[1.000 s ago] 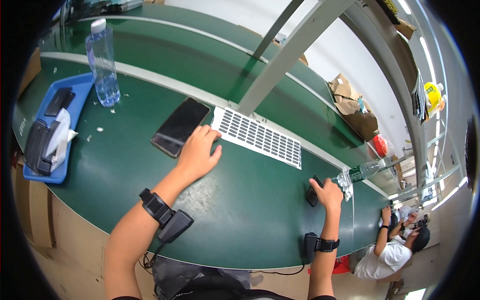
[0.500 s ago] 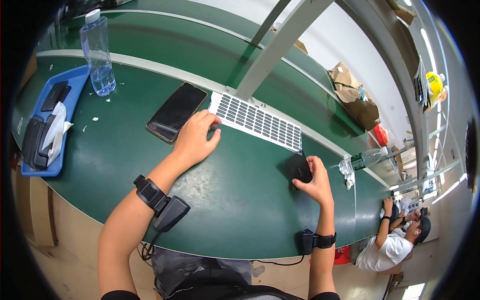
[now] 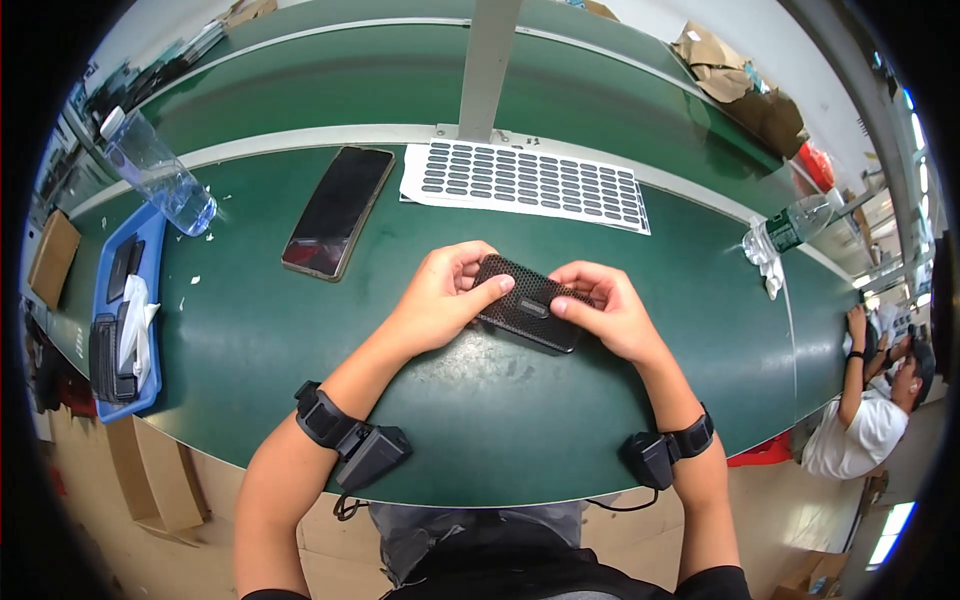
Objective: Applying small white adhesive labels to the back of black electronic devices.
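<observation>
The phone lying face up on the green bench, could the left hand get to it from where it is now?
Probably yes. The phone lies just up and to the left of the left hand, with only bare green bench between them. But that hand is gripping the black perforated case together with the right hand, so it would have to let go.

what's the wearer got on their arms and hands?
Both hands are bare, no gloves, no sleeves in view. The left hand has a black wrist strap with a black boxy unit and a dangling cable. The right hand has a similar black strap and unit.
</observation>
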### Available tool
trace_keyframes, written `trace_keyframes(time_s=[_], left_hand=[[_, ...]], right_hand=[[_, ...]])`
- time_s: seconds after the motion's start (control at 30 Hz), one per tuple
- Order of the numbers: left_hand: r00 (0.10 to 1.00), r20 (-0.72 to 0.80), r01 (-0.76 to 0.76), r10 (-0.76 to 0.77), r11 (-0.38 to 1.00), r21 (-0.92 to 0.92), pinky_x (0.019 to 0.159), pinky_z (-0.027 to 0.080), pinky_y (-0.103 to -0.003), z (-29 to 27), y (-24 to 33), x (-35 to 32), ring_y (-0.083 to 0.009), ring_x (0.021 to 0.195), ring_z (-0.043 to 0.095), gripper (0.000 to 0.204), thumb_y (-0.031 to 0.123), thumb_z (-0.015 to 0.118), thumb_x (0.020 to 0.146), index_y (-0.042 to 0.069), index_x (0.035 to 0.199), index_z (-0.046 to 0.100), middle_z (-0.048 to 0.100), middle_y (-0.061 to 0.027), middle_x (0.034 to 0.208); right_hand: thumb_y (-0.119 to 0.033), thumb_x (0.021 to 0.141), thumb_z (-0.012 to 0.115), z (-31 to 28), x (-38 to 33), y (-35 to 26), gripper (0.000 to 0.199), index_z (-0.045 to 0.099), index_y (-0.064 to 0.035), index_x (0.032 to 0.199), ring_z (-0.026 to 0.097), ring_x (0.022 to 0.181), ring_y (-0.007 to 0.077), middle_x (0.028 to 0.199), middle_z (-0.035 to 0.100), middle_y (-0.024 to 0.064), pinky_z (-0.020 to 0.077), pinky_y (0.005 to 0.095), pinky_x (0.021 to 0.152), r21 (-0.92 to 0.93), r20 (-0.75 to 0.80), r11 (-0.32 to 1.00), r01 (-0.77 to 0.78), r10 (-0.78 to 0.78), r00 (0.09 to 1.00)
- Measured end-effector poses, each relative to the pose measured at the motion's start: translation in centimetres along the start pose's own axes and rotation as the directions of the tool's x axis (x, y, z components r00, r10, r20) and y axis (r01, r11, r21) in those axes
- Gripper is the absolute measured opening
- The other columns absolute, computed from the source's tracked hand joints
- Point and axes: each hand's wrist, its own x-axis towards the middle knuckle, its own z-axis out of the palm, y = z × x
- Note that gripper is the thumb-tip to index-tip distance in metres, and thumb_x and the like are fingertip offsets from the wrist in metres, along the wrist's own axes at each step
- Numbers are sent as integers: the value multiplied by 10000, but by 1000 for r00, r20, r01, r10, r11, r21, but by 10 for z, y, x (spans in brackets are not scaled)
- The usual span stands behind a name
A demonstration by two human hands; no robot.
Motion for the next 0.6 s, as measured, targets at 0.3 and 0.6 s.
trace_keyframes(time_s=[0.3, 0.6], left_hand=[[999, 44, 31, -25, 987, -155, 731, 511, -233, 1, 2, -6, -77, 787, 604, 135, 121, 650, 900, 9, 926, 581, 629, -29, 878], [993, 62, 108, -97, 966, -233, 715, 488, -227, -1, 7, -5, -77, 779, 599, 98, 86, 636, 889, 1, 920, 599, 641, -34, 864]], right_hand=[[-156, 913, 614, 2, -4, -3, 155, 619, -2, 928, 538, 809, 62, 850, 612, -10, 441, 231, 749, 134, 55, 991, -15, 7, 998], [-220, 967, 544, -3, -1, 6, 236, 615, -10, 887, 515, 807, 53, 838, 598, -21, 422, 227, 753, 242, 24, 970, -17, 11, 1000]])
